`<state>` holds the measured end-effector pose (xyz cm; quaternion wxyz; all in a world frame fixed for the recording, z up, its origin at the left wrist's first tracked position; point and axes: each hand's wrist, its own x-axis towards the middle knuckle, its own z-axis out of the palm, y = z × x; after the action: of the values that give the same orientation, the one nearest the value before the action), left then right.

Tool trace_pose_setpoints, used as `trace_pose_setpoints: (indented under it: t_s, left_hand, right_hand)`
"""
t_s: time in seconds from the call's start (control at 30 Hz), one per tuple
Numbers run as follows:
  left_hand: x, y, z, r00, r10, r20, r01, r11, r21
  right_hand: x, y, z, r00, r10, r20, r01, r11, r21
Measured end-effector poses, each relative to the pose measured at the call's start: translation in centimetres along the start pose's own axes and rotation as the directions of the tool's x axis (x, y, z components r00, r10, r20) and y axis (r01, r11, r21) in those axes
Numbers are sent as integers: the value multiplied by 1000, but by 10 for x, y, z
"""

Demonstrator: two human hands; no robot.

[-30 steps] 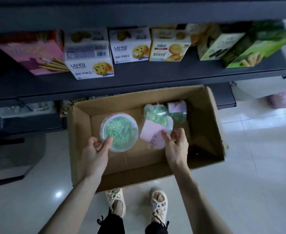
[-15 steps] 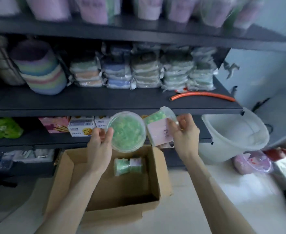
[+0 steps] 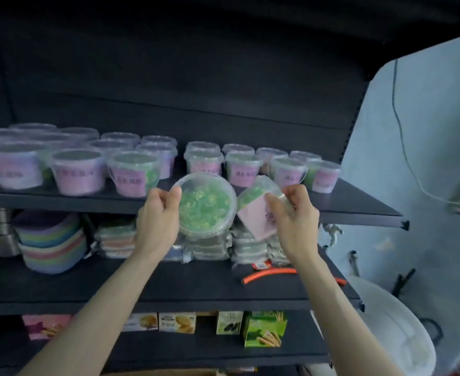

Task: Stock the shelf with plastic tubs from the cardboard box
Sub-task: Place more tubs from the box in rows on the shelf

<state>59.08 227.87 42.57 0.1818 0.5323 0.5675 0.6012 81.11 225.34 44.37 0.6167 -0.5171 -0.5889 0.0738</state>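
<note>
Left hand grips a green-filled tub, lid facing out; right hand grasps a second tub, tilted, pink label showing. Both in the air just before the top shelf, not yet set down. Behind, rows of stocked tubs, so well along; remaining stock unseen

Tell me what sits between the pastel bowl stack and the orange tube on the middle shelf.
Stacks of clear-wrapped packs fill that stretch, as the head view shows.
</note>
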Motion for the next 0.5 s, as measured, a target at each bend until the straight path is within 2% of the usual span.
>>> trace_pose_setpoints:
  t_s: [0.17,0.27,0.4,0.5]
  left_hand:
    - [53,25,21,1000,24,4,-24,997,68]
    - [78,27,34,1000,-2,0,2,971,238]
    - [98,19,52,999,-53,-3,51,947,319]
    - [105,10,63,997,-82,-4,78,928,365]
  right_hand:
    - [51,4,16,998,-61,11,61,998,-33]
    - [74,16,29,985,-145,92,154,983,-101]
    - [92,40,43,956,-230,181,260,952,-162]
    - [96,51,48,972,-187,141,201,975,-96]
